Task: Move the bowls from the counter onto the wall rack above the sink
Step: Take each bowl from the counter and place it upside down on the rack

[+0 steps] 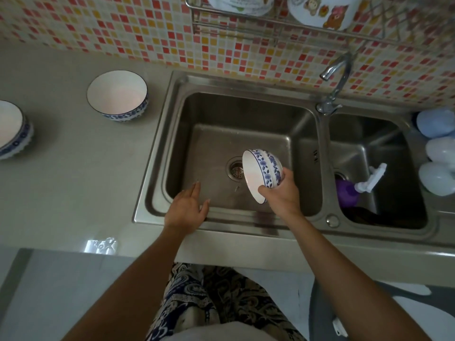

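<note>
My right hand (280, 195) grips a white bowl with a blue flower band (261, 172), tipped on its side over the left sink basin, its mouth facing left. My left hand (188, 206) hangs empty with fingers apart over the basin's front left corner. Two more blue-and-white bowls stand upright on the counter: one (117, 94) just left of the sink, another (12, 129) cut off by the left edge. The metal wall rack (236, 14) hangs above the sink at the top and holds white dishes with cartoon prints (322, 11).
A double steel sink (157, 148) fills the middle, with a drain strainer (235, 169). The tap (336, 77) rises between the basins below the rack. A purple spray bottle (349, 190) lies in the right basin. Pale rounded containers (437, 153) stand at the far right.
</note>
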A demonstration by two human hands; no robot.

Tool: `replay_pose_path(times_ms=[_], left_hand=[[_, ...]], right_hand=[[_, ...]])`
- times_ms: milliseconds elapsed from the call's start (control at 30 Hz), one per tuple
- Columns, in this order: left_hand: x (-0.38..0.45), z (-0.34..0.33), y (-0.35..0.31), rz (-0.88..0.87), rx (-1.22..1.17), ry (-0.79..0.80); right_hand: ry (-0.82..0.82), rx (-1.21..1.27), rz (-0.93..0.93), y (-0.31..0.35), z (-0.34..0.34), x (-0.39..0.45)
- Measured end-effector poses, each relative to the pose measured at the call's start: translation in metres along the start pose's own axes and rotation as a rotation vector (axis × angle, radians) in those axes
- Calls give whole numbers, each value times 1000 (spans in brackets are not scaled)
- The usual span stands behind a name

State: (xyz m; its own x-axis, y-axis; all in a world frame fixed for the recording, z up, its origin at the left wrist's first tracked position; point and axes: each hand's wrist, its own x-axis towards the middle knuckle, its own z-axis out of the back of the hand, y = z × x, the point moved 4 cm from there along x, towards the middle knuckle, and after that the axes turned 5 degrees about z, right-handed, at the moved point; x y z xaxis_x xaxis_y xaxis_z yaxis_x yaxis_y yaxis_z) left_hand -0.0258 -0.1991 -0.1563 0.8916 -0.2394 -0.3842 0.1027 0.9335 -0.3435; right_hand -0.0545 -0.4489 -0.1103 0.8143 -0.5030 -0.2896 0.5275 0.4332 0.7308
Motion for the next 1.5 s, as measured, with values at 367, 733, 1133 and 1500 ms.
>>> replay_pose_path(times_ms=[367,733,1133,1500], left_hand=[[1,-4,3,0,-24,-10],[0,-2,4,-18,-33,25],[14,32,-13,-131,-103,-83],[43,251,-171,-573,-113,-738]], right_hand=[[-157,-379,213,15,-6,-13],[-174,-171,-55,6,-20,-13],[73,1017,-533,16,11,-31],[304,1199,-60,116,130,-29]])
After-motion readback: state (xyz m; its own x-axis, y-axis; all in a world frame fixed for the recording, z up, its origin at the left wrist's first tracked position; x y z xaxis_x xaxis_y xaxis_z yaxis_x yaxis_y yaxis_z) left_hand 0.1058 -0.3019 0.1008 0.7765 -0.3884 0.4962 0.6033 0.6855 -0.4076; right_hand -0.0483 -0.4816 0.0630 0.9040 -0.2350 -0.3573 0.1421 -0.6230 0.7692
